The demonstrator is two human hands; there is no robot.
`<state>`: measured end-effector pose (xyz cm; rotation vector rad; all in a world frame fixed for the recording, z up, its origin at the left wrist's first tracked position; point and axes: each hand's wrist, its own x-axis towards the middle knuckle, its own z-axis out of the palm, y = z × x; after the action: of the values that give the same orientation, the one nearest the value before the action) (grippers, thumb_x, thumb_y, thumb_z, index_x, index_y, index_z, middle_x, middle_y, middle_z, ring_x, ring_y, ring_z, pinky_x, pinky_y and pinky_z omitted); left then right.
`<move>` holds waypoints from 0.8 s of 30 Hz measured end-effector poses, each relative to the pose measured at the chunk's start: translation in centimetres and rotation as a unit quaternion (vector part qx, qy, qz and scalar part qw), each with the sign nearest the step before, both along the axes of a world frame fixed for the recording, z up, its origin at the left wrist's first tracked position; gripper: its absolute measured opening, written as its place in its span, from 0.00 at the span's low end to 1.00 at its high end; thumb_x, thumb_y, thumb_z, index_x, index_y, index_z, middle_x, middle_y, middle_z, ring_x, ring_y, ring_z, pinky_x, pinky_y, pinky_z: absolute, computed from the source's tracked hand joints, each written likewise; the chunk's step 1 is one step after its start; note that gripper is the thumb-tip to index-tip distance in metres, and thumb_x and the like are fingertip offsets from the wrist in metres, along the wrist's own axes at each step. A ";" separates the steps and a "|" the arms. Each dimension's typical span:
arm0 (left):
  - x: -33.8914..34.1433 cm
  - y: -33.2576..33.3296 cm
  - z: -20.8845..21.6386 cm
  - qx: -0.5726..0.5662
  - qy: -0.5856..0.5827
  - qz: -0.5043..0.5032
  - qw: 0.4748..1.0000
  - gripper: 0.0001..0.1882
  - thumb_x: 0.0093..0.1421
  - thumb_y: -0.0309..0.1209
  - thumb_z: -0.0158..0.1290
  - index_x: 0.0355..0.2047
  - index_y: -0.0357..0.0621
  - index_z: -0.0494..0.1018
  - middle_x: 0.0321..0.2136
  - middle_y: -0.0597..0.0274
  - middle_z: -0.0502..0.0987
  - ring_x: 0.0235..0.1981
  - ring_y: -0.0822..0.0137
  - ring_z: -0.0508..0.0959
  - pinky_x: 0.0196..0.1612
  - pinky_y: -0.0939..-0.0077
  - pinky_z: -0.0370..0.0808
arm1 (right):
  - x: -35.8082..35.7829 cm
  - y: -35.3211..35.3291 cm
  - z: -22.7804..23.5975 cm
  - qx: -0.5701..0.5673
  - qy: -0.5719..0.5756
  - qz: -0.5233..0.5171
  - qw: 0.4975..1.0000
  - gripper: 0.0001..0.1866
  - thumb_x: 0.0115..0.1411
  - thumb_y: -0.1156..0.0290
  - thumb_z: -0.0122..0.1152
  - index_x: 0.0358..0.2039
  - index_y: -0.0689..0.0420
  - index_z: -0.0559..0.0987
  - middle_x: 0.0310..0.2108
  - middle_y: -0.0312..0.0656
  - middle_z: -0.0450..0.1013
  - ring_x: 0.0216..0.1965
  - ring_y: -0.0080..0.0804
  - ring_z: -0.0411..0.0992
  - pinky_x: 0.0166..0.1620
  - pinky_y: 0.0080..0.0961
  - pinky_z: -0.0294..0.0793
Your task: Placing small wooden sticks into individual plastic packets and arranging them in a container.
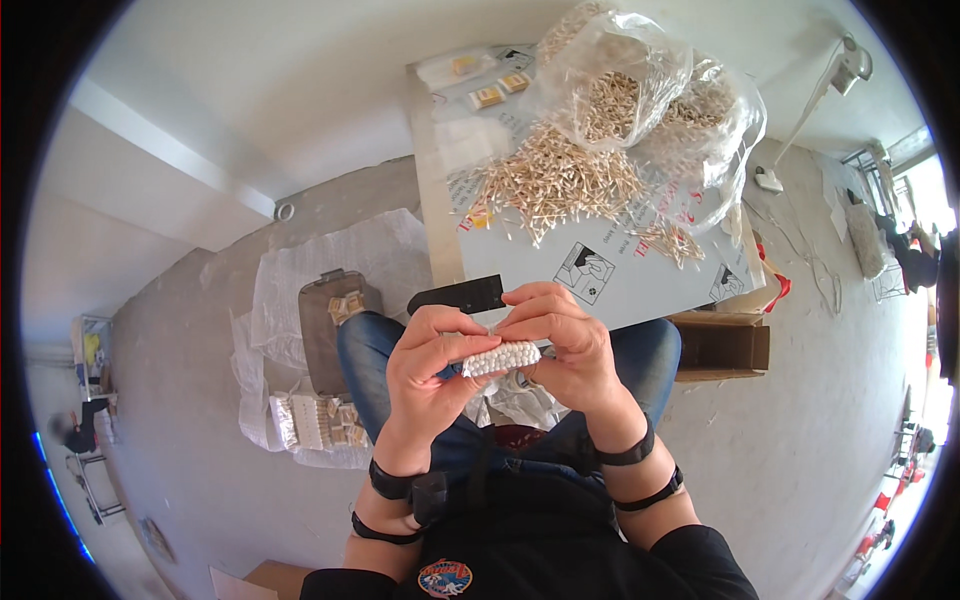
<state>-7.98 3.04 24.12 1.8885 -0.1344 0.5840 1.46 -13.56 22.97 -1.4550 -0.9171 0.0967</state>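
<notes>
Above my lap, both hands hold a small pack of cotton swabs [500, 358], its white tips packed in rows and facing me. My left hand [428, 365] grips the pack's left end, thumb below and fingers along the top. At the right end, my right hand [568, 345] pinches it, with fingers bent over the upper edge. Whether a wrapper covers the pack is hard to make out. Just beyond my hands, a dark phone-like slab [460, 296] lies at the table's near edge. Farther off spreads a heap of loose cotton swabs [560, 185].
Clear plastic bags [625, 50] of swabs stand on the table [530, 272], with small packs [487, 97] at its far left. Left of my legs are a brown translucent bin [322, 345] and several swab packs [312, 422]. An open cardboard box [722, 347] sits at right.
</notes>
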 end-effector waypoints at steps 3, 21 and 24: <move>0.1 -0.6 0.5 -0.034 0.031 0.012 0.999 0.18 0.44 0.24 0.70 0.38 0.44 0.81 0.41 0.59 0.75 0.39 0.66 0.77 0.39 0.76 0.76 | 0.0 -0.1 -0.3 -0.006 -0.004 0.003 1.000 0.20 0.39 0.84 0.71 0.37 0.56 0.82 0.39 0.37 0.77 0.50 0.43 0.73 0.49 0.35 0.75; 0.4 -1.1 0.8 0.011 0.015 -0.004 1.000 0.19 0.41 0.24 0.71 0.37 0.47 0.82 0.45 0.57 0.75 0.47 0.61 0.76 0.45 0.72 0.75 | -0.8 -0.1 0.0 -0.002 0.015 -0.002 1.000 0.24 0.33 0.86 0.68 0.37 0.57 0.84 0.40 0.38 0.78 0.53 0.46 0.72 0.52 0.39 0.72; 0.3 -1.0 0.6 0.010 0.016 -0.012 1.000 0.19 0.42 0.24 0.71 0.37 0.47 0.82 0.46 0.56 0.74 0.48 0.61 0.75 0.46 0.72 0.75 | -0.8 0.1 0.2 -0.001 0.054 -0.014 0.998 0.24 0.33 0.86 0.68 0.37 0.58 0.84 0.40 0.39 0.78 0.53 0.47 0.71 0.52 0.39 0.72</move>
<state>-7.64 2.05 24.73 1.9112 -0.1417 0.5386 0.66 -13.49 23.19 -1.4497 -0.8076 0.1540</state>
